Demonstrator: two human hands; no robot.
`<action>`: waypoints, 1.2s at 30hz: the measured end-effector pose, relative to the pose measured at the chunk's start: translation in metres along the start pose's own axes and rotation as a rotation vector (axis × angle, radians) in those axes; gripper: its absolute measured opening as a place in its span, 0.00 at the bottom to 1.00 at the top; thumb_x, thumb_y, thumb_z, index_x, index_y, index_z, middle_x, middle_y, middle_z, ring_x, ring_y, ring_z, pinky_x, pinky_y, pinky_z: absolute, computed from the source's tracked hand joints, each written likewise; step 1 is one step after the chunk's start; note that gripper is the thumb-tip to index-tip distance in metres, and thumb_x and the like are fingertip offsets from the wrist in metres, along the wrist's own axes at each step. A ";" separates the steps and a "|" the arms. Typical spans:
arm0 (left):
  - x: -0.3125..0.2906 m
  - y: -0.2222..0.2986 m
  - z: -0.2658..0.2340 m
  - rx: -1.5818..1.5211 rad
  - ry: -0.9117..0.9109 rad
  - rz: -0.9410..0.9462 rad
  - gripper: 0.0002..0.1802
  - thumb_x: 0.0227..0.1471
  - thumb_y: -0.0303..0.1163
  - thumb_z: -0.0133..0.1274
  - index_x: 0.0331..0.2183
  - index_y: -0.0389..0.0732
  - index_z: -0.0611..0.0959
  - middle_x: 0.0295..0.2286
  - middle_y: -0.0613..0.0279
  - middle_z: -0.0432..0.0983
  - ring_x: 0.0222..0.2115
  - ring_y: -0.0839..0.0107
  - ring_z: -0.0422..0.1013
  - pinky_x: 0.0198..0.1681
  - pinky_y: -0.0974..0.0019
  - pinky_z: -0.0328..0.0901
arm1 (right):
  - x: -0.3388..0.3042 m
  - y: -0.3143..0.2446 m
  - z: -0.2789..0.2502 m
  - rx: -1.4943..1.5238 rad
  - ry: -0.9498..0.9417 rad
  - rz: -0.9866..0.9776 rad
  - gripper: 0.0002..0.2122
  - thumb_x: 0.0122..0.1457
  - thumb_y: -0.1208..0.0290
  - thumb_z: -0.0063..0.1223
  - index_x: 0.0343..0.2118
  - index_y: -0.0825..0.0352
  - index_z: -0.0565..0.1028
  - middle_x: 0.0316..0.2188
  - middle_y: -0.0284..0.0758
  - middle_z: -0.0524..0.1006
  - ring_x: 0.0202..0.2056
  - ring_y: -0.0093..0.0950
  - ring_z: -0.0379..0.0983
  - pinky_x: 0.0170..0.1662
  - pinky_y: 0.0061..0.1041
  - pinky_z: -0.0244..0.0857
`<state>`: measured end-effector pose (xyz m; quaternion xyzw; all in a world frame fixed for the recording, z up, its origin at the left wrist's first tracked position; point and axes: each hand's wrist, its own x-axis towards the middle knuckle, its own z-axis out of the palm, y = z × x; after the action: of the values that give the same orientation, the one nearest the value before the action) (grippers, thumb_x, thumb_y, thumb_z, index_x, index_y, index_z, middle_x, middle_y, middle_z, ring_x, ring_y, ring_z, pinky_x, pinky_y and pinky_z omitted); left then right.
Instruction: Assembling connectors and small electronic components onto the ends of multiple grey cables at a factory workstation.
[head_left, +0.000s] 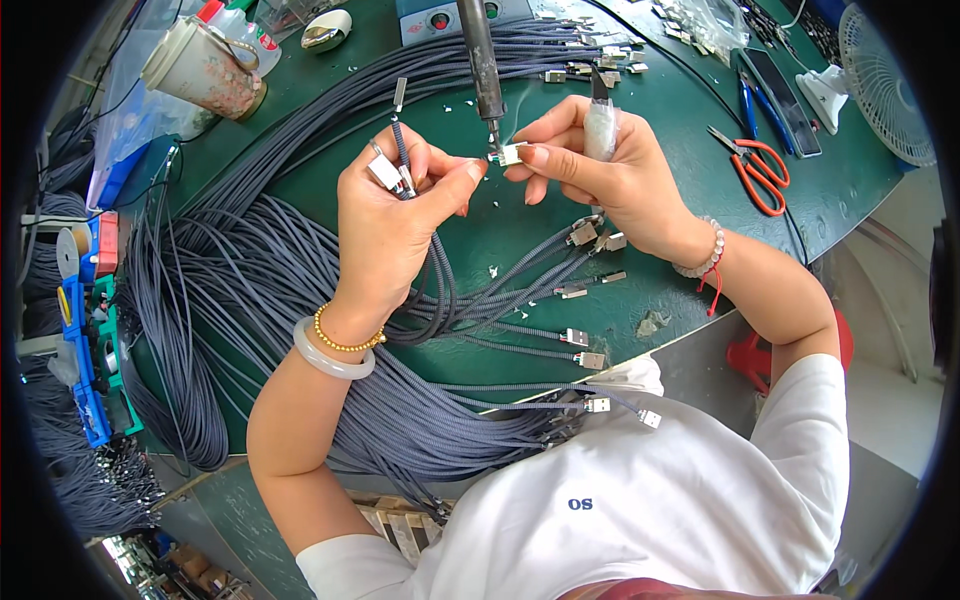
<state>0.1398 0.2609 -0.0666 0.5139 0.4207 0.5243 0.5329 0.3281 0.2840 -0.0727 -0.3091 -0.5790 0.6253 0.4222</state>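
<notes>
My left hand (pixel 395 215) is closed around a few grey braided cables (pixel 402 150); metal USB connectors (pixel 383 172) stick out between its fingers. Its thumb and forefinger pinch together close to the soldering iron's tip. In a pinch, my right hand (pixel 610 175) holds a small USB connector (pixel 511 154) right under that tip, where a wisp of smoke rises. A knife (pixel 600 125) with a plastic-wrapped handle is tucked between the right hand's fingers, dark blade upward. The soldering iron (pixel 482 75) points down from the top edge; what holds it is out of view.
Bundled grey cables (pixel 270 260) cover the green table (pixel 680 265) at left and along the back. Red-handled scissors (pixel 762 175), blue-handled pliers (pixel 765 105), a phone (pixel 785 105) and a white fan (pixel 885 85) are at right. A cup (pixel 205 70) stands back left.
</notes>
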 end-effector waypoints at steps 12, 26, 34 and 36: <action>0.000 -0.007 0.002 0.031 -0.005 -0.044 0.17 0.41 0.20 0.55 0.18 0.42 0.62 0.21 0.58 0.72 0.19 0.79 0.66 0.22 0.77 0.61 | -0.001 0.012 -0.006 -0.045 -0.016 -0.045 0.07 0.52 0.73 0.51 0.32 0.71 0.71 0.26 0.36 0.76 0.23 0.14 0.70 0.18 0.09 0.50; 0.004 -0.009 0.006 -0.088 -0.097 -0.221 0.11 0.43 0.24 0.54 0.20 0.41 0.66 0.25 0.58 0.72 0.22 0.78 0.66 0.25 0.76 0.60 | 0.001 0.013 -0.021 -0.113 -0.026 -0.077 0.07 0.52 0.72 0.51 0.32 0.70 0.72 0.26 0.33 0.76 0.25 0.14 0.69 0.20 0.09 0.52; 0.006 -0.009 0.011 -0.211 -0.096 -0.384 0.06 0.45 0.25 0.51 0.28 0.36 0.72 0.27 0.55 0.72 0.29 0.73 0.70 0.32 0.75 0.64 | 0.006 0.019 -0.032 -0.176 -0.017 -0.067 0.07 0.52 0.73 0.51 0.33 0.70 0.72 0.26 0.32 0.75 0.25 0.15 0.69 0.25 0.11 0.58; 0.009 -0.012 0.009 -0.213 -0.090 -0.383 0.06 0.46 0.25 0.51 0.29 0.35 0.72 0.27 0.56 0.72 0.29 0.73 0.70 0.33 0.75 0.64 | 0.009 0.021 -0.037 -0.237 -0.026 -0.063 0.08 0.52 0.73 0.51 0.33 0.70 0.72 0.26 0.32 0.75 0.25 0.15 0.69 0.26 0.11 0.59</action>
<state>0.1514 0.2693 -0.0770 0.3885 0.4285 0.4316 0.6922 0.3525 0.3097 -0.0971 -0.3302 -0.6637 0.5429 0.3947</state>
